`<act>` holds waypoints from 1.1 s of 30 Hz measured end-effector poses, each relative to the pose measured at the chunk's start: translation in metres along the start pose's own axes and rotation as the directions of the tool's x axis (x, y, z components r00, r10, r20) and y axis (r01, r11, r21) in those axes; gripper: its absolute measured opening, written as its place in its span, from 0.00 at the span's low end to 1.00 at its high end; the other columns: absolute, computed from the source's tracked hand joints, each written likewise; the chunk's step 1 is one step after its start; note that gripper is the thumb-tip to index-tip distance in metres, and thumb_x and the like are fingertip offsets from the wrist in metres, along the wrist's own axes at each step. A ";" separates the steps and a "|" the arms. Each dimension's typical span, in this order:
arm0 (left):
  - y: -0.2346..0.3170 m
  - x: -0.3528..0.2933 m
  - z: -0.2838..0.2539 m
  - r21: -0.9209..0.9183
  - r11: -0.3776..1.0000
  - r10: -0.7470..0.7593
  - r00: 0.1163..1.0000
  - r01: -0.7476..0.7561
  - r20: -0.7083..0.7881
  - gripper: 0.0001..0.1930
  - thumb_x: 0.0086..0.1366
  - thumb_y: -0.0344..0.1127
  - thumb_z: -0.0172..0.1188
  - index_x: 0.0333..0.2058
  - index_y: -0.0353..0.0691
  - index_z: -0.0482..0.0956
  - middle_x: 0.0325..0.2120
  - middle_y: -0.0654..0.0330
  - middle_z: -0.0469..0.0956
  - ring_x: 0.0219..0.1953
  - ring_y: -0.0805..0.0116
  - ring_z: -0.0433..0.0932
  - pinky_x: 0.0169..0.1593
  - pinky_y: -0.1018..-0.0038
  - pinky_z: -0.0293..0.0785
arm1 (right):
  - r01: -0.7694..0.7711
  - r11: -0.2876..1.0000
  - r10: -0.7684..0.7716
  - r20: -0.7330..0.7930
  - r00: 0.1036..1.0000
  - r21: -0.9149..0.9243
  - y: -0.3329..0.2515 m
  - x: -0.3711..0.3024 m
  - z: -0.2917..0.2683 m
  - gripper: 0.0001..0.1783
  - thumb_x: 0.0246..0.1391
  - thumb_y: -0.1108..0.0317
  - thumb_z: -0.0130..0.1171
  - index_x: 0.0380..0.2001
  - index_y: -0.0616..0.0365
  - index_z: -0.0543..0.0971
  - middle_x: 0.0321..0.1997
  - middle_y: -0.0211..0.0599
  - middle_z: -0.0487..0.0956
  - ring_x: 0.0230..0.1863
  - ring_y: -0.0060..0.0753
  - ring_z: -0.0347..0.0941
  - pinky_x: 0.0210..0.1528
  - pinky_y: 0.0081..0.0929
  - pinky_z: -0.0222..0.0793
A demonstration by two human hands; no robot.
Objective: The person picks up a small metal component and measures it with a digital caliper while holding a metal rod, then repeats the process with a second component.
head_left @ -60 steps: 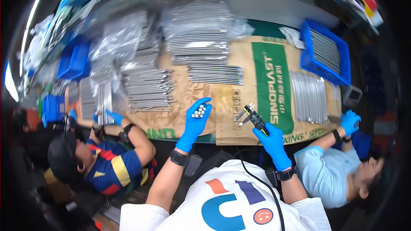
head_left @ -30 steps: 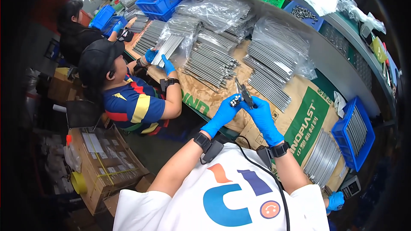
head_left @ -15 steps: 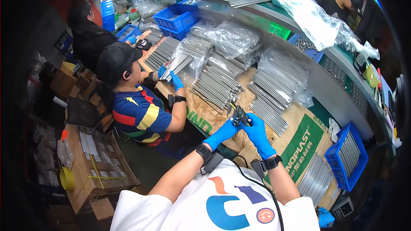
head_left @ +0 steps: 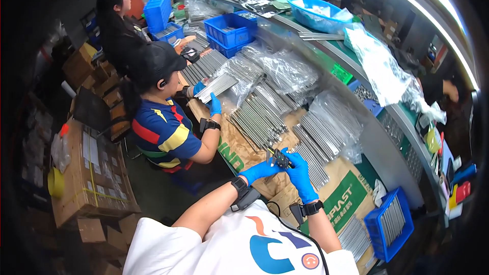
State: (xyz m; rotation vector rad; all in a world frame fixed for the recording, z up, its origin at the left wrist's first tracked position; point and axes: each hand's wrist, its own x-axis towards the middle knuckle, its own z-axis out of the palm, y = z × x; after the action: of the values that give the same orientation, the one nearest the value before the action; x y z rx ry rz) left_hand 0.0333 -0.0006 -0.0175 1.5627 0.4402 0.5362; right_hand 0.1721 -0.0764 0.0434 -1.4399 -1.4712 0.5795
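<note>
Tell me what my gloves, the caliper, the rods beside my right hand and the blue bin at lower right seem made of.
Gloves: thin matte-looking rubber, probably nitrile, given the close fit.
Caliper: dark body, perhaps plastic; too small to be sure.
Rods: smooth metal, likely steel or aluminium, given the silvery glints.
Blue bin: apparently moulded plastic, with even colour and smooth walls.

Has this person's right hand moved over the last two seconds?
Yes: judged against the green printed band, the right hand has moved left, away from it, to beside the left hand.

Metal rods (head_left: 311, 165) — smooth, shiny; plastic bags (head_left: 291, 70) (glossy, crinkled) — brown paper (head_left: 229, 133) matt, creased.
</note>
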 end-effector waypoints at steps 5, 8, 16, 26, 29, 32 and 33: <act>0.038 0.005 -0.013 0.118 0.985 -0.139 0.987 0.129 0.080 0.19 0.58 0.39 0.61 0.47 0.39 0.72 0.42 0.57 0.76 0.44 0.68 0.72 0.51 0.70 0.67 | 0.052 0.998 -0.054 -0.079 0.995 -0.017 0.015 0.005 -0.002 0.20 0.38 0.84 0.57 0.39 0.59 0.78 0.31 0.39 0.76 0.33 0.35 0.74 0.34 0.27 0.69; 0.029 0.012 -0.015 0.146 0.986 0.057 0.983 -0.083 0.175 0.15 0.58 0.37 0.61 0.43 0.39 0.75 0.38 0.59 0.77 0.40 0.71 0.72 0.48 0.70 0.69 | 0.092 0.993 -0.101 -0.125 0.987 -0.076 0.024 -0.003 -0.005 0.15 0.36 0.85 0.54 0.32 0.61 0.77 0.27 0.37 0.74 0.30 0.30 0.73 0.31 0.25 0.68; 0.011 -0.003 -0.040 -0.006 0.998 -0.065 0.981 0.067 0.185 0.16 0.61 0.35 0.57 0.46 0.35 0.74 0.42 0.58 0.77 0.43 0.70 0.72 0.51 0.71 0.67 | -0.141 0.974 0.127 0.087 0.988 0.175 0.026 -0.018 -0.001 0.12 0.43 0.78 0.61 0.35 0.60 0.77 0.29 0.36 0.74 0.33 0.30 0.73 0.31 0.25 0.69; 0.011 -0.007 -0.033 -0.140 0.978 -0.140 0.985 0.154 0.104 0.15 0.62 0.36 0.57 0.44 0.33 0.75 0.35 0.61 0.79 0.40 0.73 0.76 0.48 0.76 0.69 | -0.272 0.916 0.286 -0.004 0.958 0.295 0.036 -0.039 -0.027 0.06 0.45 0.71 0.63 0.28 0.61 0.80 0.22 0.35 0.74 0.24 0.26 0.73 0.28 0.25 0.68; 0.017 -0.026 -0.037 -0.195 0.963 -0.169 0.981 0.185 0.092 0.15 0.63 0.36 0.56 0.45 0.33 0.75 0.35 0.60 0.79 0.40 0.72 0.76 0.48 0.75 0.70 | -0.221 0.958 0.240 -0.088 0.967 0.185 0.072 -0.045 -0.026 0.05 0.46 0.73 0.62 0.27 0.63 0.80 0.21 0.35 0.74 0.24 0.24 0.73 0.27 0.24 0.69; 0.000 -0.029 -0.039 -0.259 0.942 -0.199 0.977 0.212 0.077 0.17 0.63 0.35 0.55 0.48 0.32 0.73 0.35 0.60 0.79 0.41 0.71 0.77 0.48 0.75 0.71 | -0.311 0.875 0.389 -0.157 0.908 0.371 -0.008 -0.046 -0.055 0.05 0.47 0.73 0.61 0.27 0.65 0.78 0.22 0.36 0.75 0.23 0.24 0.73 0.26 0.24 0.71; -0.009 -0.028 -0.042 -0.246 0.943 -0.205 0.973 0.225 0.104 0.17 0.63 0.35 0.55 0.49 0.32 0.72 0.36 0.60 0.80 0.41 0.70 0.77 0.48 0.75 0.71 | -0.323 0.876 0.396 -0.152 0.906 0.358 0.012 -0.049 -0.056 0.05 0.47 0.73 0.61 0.27 0.65 0.78 0.22 0.36 0.75 0.23 0.24 0.73 0.26 0.24 0.71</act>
State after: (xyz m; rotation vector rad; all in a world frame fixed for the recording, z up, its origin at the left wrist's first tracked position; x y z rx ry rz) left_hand -0.0136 0.0175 -0.0275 1.2634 0.4578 0.3470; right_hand 0.2184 -0.1365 0.0427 -1.4661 -0.8818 0.8229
